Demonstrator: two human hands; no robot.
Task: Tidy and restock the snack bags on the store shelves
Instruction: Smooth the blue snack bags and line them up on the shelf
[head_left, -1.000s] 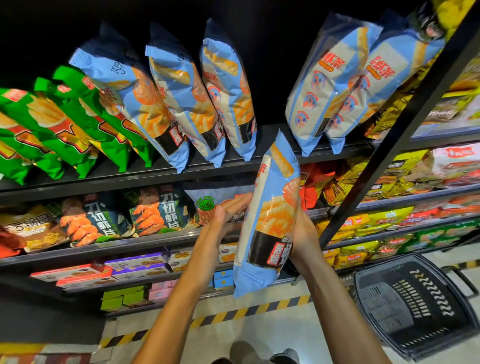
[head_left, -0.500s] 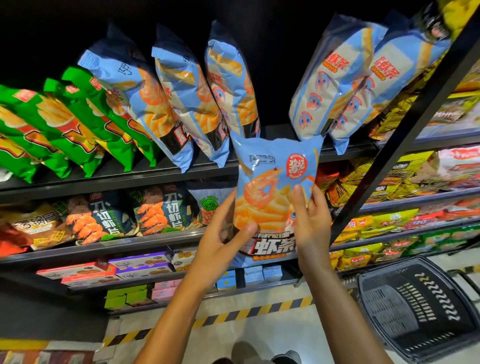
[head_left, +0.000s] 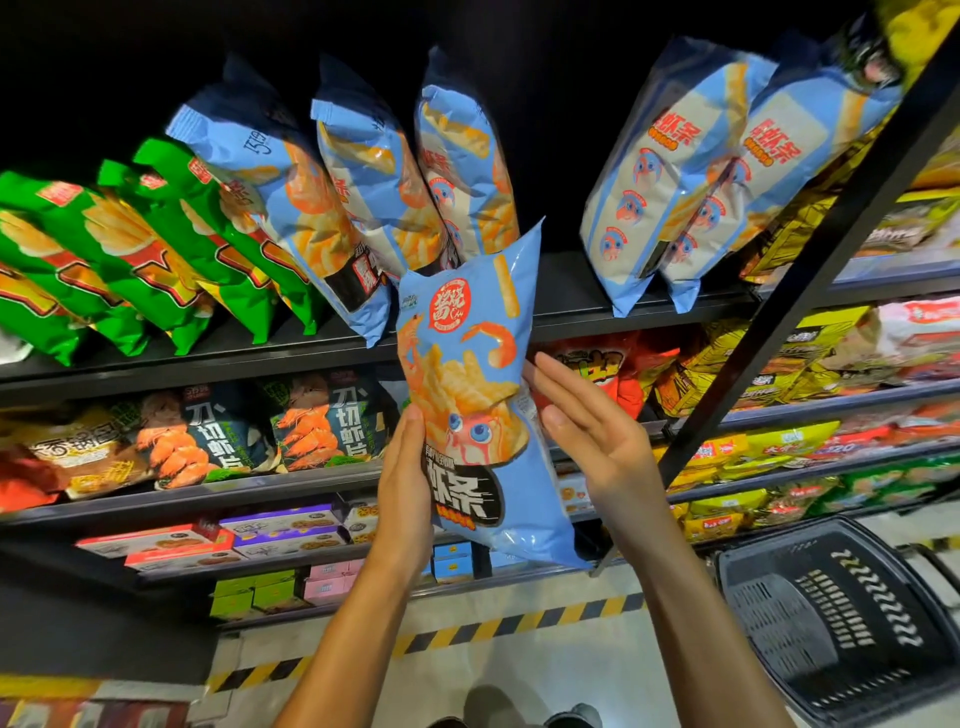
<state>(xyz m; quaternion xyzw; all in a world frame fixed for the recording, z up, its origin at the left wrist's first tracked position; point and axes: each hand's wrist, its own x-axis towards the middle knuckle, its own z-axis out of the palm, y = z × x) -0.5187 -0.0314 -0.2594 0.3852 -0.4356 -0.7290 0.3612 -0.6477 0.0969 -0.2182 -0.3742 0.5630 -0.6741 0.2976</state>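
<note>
Blue bag (head_left: 470, 395) has risen, upright, top toward shelf; left hand (head_left: 405, 483) grips it, right hand (head_left: 597, 436) flat beside

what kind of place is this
Most likely a shop's snack aisle: tiered shelves packed with rows of matching snack bags, and a shopping basket on the floor.

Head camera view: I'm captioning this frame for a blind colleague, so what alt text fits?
A person lifts a light blue shrimp-stick snack bag toward the top black shelf, left hand gripping its edge and right hand open beside it. Matching blue bags and green chip bags lean above; a black plastic basket sits below right.
</note>
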